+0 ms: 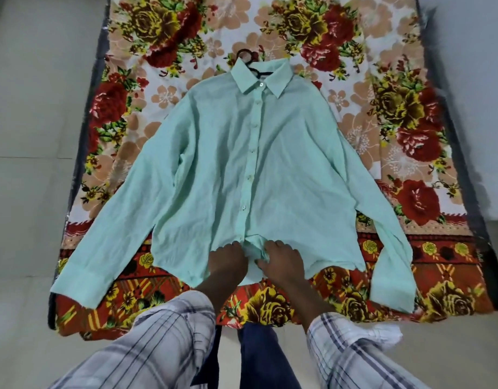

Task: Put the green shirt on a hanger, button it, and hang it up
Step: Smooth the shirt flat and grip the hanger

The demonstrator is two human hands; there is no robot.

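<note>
**Shirt**: green, flat and face-up on the sheet, collar far, hem near, sleeves spread to either side. It is probably laid this way to keep the placket straight for buttoning.
**Buttons**: they appear closed from the collar down. The lowest, at the hem, is hidden by the hands.
**Hanger**: inside the shirt, with its dark hook showing above the collar.
**Left hand**: grip pinching the hem beside the placket.
**Right hand**: grip pinching bunched placket cloth, close beside the left hand.
**Judged step:** the last button.
**Sheet**: floral, bare above the collar and beyond both cuffs.
**Mattress**: dark edges at left and right; the right cuff lies near one.
**Floor**: pale, on both sides.
</note>
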